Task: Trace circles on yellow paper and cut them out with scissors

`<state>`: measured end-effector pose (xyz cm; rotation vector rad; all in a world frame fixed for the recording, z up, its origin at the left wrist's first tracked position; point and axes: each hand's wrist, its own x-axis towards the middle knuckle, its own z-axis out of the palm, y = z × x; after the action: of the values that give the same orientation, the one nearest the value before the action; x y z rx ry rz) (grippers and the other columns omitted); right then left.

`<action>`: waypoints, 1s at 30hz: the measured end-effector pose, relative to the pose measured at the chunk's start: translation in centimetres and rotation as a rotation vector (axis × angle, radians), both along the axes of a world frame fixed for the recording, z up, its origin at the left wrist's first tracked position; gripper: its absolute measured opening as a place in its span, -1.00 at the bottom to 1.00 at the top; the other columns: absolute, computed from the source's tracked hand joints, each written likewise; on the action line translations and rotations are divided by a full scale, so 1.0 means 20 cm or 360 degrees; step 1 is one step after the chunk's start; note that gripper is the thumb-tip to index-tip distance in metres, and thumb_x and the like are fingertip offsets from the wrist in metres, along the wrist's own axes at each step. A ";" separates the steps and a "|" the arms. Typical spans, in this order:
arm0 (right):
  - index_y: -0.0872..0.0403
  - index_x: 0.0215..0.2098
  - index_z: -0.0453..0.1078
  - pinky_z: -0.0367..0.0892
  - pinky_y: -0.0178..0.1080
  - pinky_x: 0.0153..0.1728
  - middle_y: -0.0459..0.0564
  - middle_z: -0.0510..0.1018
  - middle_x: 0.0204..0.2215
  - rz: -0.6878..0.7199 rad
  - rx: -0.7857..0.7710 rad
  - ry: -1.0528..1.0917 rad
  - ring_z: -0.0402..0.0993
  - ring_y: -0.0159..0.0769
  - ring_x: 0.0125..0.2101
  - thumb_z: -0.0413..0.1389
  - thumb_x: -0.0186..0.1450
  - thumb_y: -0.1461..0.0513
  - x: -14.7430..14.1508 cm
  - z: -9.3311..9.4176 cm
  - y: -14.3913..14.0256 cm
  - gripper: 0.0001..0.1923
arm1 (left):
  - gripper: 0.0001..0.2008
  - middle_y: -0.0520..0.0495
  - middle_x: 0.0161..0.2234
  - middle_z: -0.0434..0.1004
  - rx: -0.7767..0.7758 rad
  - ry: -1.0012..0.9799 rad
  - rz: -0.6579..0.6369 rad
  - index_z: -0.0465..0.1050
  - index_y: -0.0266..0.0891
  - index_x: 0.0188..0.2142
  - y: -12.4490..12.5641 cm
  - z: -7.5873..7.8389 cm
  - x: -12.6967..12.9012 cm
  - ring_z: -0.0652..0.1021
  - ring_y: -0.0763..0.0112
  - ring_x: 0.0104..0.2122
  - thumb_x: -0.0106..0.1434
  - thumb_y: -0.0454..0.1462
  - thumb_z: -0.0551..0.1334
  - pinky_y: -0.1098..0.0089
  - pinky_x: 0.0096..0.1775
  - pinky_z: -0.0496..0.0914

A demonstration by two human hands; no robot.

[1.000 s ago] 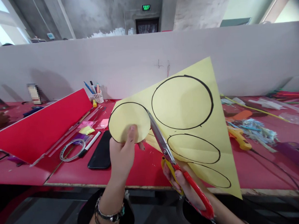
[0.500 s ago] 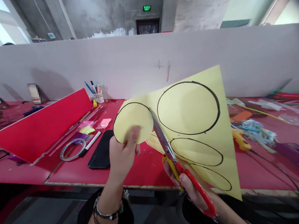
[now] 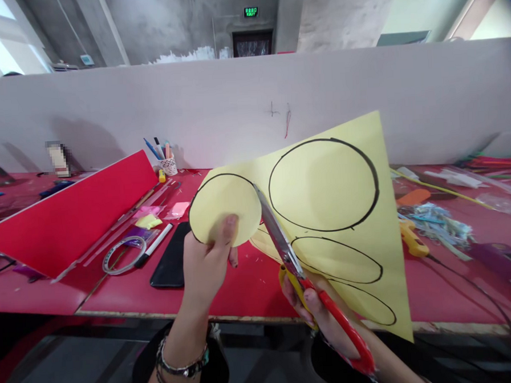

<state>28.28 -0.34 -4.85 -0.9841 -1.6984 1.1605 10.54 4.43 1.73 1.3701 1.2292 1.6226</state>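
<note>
A sheet of yellow paper (image 3: 323, 182) with several black-outlined ovals is held up over the red table. My left hand (image 3: 210, 257) pinches its partly cut-out circle (image 3: 221, 196), thumb on the front and fingers behind. My right hand (image 3: 315, 305) is wrapped round the handles of a pair of scissors (image 3: 284, 247) with red and yellow grips. Their blades point up and left, the tip at the circle's upper right edge. The sheet's right part hangs behind the scissors and over my right forearm. Part of the lower left of the sheet is hidden behind the circle.
On the left lie a black phone (image 3: 169, 259), a tape roll (image 3: 124, 255), a marker (image 3: 155, 242) and a leaning red board (image 3: 76, 206). A pen cup (image 3: 168, 163) stands near the white partition (image 3: 217, 113). A yellow glue gun (image 3: 413, 239) and yarn scraps (image 3: 439, 224) lie right.
My left hand and the circle have shifted slightly left. The scissors and my right hand have barely moved, and the blades stay at the same edge of the circle.
</note>
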 end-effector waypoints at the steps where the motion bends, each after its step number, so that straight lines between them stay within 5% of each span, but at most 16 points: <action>1: 0.05 -0.37 0.19 0.07 -0.32 -0.64 -0.08 0.26 -0.49 -0.0005 -0.0003 0.0000 0.07 -0.44 -0.63 -0.20 0.30 -0.12 0.00 0.00 0.00 -0.56 | -0.68 0.13 -0.80 0.19 0.0000 -0.0020 -0.0014 0.35 -0.27 -0.59 0.00 0.00 0.00 0.23 0.62 -0.81 0.13 -0.08 0.21 0.56 -0.74 0.19; 20: 0.04 -0.41 0.19 -0.02 -0.34 -0.72 -0.08 0.26 -0.52 0.0019 -0.0109 0.0131 0.02 -0.45 -0.65 -0.18 0.23 -0.20 -0.04 0.02 -0.02 -0.49 | -0.71 0.13 -0.81 0.26 0.0132 -0.0160 0.0070 0.35 -0.25 -0.64 0.03 0.01 -0.03 0.30 0.59 -0.82 0.11 -0.14 0.23 0.56 -0.72 0.25; 30: -0.02 -0.29 0.26 0.22 -0.28 -0.53 -0.02 0.34 -0.41 -0.0054 0.0102 0.0095 0.26 -0.29 -0.48 -0.14 0.29 -0.08 -0.02 0.00 -0.03 -0.64 | -0.74 0.04 -0.68 0.43 0.0220 0.0066 0.0025 0.42 -0.29 -0.50 0.03 -0.01 -0.01 0.47 0.50 -0.69 0.17 -0.14 0.19 0.53 -0.60 0.39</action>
<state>27.88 -0.87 -4.80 -0.9263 -1.6552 1.0966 10.38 5.03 1.44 1.4892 1.1721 1.7254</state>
